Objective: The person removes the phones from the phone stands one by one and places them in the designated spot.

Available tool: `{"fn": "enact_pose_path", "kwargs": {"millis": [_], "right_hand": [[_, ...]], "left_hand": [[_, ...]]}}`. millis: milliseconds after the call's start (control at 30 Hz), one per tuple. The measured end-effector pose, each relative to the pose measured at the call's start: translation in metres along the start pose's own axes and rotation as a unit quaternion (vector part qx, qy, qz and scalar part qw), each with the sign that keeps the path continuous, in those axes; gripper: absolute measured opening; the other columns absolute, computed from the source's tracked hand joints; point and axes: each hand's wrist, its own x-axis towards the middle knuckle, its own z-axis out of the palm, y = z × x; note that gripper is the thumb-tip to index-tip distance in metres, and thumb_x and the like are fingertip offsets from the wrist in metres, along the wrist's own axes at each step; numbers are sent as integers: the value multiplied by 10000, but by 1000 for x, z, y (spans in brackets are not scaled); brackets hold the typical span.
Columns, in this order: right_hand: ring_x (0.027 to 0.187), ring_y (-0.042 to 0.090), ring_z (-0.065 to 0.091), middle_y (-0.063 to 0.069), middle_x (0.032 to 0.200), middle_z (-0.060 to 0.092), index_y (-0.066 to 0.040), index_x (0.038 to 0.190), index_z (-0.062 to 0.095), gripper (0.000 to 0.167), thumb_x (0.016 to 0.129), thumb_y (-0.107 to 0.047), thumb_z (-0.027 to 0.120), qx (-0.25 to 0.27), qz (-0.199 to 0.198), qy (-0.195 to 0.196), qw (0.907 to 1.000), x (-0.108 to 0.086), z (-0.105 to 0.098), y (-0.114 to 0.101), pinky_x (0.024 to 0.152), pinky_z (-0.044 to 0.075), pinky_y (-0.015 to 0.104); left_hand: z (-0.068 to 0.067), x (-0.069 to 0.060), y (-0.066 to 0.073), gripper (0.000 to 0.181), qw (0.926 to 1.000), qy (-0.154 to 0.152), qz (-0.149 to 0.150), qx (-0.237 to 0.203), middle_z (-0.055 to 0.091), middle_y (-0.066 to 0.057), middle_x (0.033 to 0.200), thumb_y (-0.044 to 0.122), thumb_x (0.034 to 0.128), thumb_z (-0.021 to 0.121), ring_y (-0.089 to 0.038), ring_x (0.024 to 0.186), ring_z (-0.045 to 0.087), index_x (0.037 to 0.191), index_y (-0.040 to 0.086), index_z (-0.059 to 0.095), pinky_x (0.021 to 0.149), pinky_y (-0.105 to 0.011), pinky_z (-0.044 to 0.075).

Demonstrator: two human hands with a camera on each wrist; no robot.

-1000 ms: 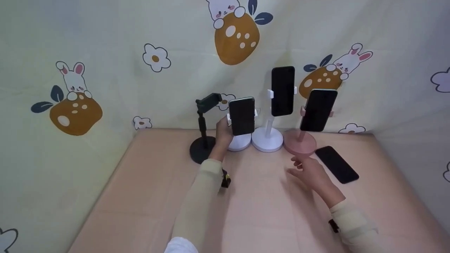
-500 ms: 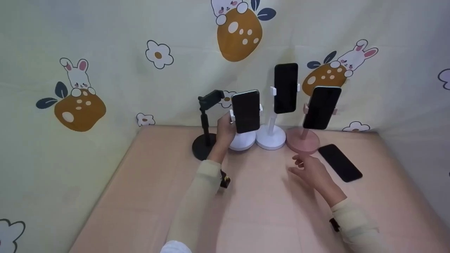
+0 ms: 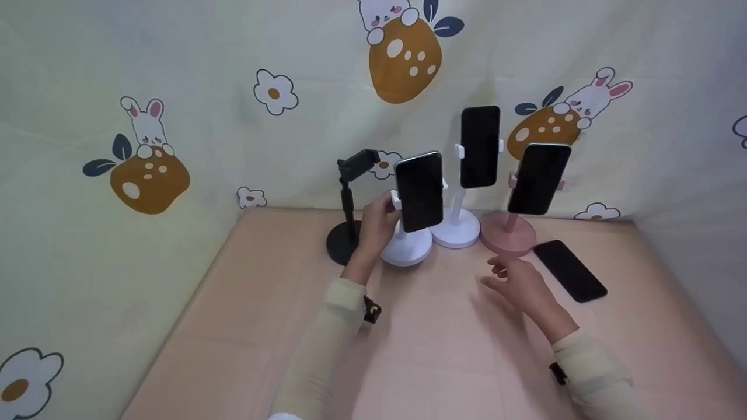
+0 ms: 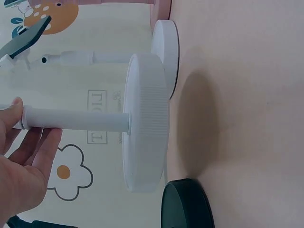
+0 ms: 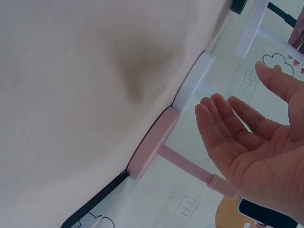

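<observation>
My left hand (image 3: 378,224) grips the upper pole of a white phone stand (image 4: 76,120) with fingers and thumb. The stand's round base (image 4: 151,123) hangs just off the table, its shadow apart from it. A dark phone (image 3: 420,192) is clamped upright in its holder. Palm inward, my right hand (image 5: 261,137) hovers over the table with relaxed fingers and holds nothing. It is nearest a pink phone stand (image 3: 506,233), which bears another phone (image 3: 538,179). Between them, a second white phone stand (image 3: 457,228) carries a third phone (image 3: 480,147).
A black phone stand (image 3: 348,198) with no phone in it stands just left of my left hand. One black phone (image 3: 570,271) lies flat on the pink-orange table (image 3: 443,361), right of my right hand. A printed cloth wall (image 3: 315,140) rises behind the stands.
My left hand has lifted the white phone stand and drawn it forward, away from the back wall. The right hand has hardly moved. The head view has shifted slightly.
</observation>
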Motion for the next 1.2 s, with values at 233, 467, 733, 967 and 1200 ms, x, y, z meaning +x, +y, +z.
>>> {"fn": "enact_pose_path", "kwargs": {"millis": [233, 467, 733, 967, 1200], "right_hand": [[1067, 374, 633, 225, 1163, 660, 16, 1258, 590, 432, 916, -217, 714, -10, 23, 29, 10000, 1, 2, -2, 948, 536, 522], [1085, 380, 627, 225, 1183, 655, 11, 1269, 589, 432, 919, -209, 715, 17, 44, -42, 10000, 1, 3, -6, 958, 536, 526], [1086, 373, 628, 221, 1183, 658, 17, 1279, 590, 448, 921, -223, 712, 6, 82, -106, 9999, 2, 3, -8, 960, 536, 521], [1098, 388, 634, 219, 1167, 665, 28, 1284, 595, 456, 919, -220, 709, -60, 4, -96, 9999, 2, 5, -11, 961, 532, 530], [1088, 383, 647, 215, 1152, 674, 34, 1277, 600, 458, 913, -218, 714, -87, -39, -122, 9999, 1, 6, -13, 959, 532, 523]], "left_hand": [[-2, -9, -1, 228, 9997, -225, -89, -68, 730, -90, 1176, 42, 935, 663, -215, 1084, 700, 1156, 93, 687, 962, -353, 567], [-7, -18, -3, 244, 9988, -441, -166, -106, 733, -63, 1173, 103, 945, 671, -197, 1079, 703, 1188, 121, 686, 950, -343, 574], [-13, -26, 1, 238, 9949, -768, -645, -131, 719, -17, 1182, 185, 942, 691, -172, 1113, 678, 1180, 184, 683, 977, -343, 563], [-15, -32, -2, 246, 9923, -921, -828, -59, 716, -16, 1177, 198, 933, 704, -173, 1101, 683, 1179, 206, 683, 963, -336, 569], [-17, -39, -4, 290, 9916, -1029, -778, -63, 726, -50, 1159, 136, 912, 722, -197, 1067, 703, 1195, 184, 678, 933, -353, 585]]}}
